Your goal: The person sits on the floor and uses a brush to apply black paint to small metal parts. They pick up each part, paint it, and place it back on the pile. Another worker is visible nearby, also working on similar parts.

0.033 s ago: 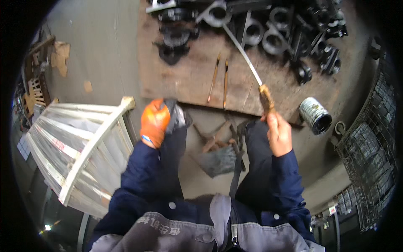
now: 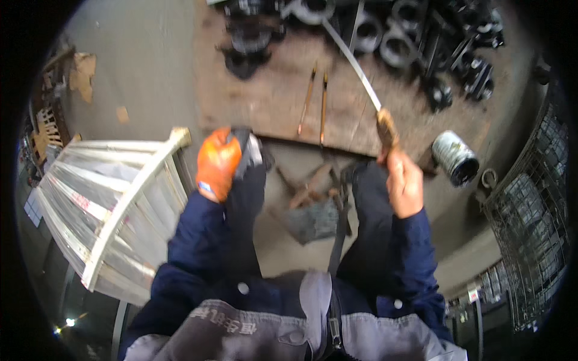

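Observation:
My right hand [image 2: 404,182], bare, is closed round the wooden handle [image 2: 387,127] of a long, narrow, file-like metal tool. Its pale blade [image 2: 355,66] reaches away over the wooden table, and the far end meets or overlaps a grey ring-shaped metal part [image 2: 310,11]; I cannot tell whether they touch. In an orange glove, my left hand [image 2: 218,159] grips a dark grey object [image 2: 245,155] with a shiny patch, just off the table's near edge. What that object is stays unclear. Two slim brown sticks with dark ends [image 2: 324,108] lie between my hands on the tabletop.
Many black and grey ring-ended metal parts [image 2: 397,48] crowd the far side of the table [image 2: 265,108]. A paint-smeared tin [image 2: 454,157] stands near its right corner. A plastic-wrapped white frame [image 2: 114,204] is at left, a wire cage [image 2: 530,228] at right. Scraps [image 2: 313,219] lie between my feet.
The whole view has shifted slightly, with the table and parts sitting higher in it. Both hands keep their hold; the tool's blade end remains by the ring-shaped part.

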Demonstrator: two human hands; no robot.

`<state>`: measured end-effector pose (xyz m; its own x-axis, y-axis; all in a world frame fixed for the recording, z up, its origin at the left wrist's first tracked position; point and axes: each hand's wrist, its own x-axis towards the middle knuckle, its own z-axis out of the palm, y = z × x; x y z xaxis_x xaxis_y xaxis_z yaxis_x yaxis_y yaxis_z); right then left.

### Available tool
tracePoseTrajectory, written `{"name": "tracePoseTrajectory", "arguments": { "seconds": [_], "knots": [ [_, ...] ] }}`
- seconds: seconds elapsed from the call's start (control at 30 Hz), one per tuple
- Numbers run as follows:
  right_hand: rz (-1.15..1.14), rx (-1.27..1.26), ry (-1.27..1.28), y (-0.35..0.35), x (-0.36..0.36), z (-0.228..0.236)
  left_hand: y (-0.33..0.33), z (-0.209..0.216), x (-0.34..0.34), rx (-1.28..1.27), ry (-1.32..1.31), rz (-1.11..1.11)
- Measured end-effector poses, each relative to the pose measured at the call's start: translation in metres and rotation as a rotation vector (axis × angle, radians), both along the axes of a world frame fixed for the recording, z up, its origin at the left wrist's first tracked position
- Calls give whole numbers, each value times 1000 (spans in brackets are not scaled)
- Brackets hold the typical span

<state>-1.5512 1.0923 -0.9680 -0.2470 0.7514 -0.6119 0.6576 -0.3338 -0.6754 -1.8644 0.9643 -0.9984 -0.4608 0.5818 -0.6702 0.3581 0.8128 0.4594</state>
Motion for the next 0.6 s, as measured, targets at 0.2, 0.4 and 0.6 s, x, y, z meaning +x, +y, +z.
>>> {"name": "tracePoseTrajectory", "arguments": {
  "seconds": [0.2,0.4,0.6],
  "knots": [
    [10,-196,29,-3,4,-12,-41,-44,77,-384,-240,-675],
    [14,-230,-8,1,14,-14,-41,-87,184,-575,-574,-958],
    [-26,-273,-3,9,36,-4,-71,-108,231,-547,-533,-705]
  ]
}}
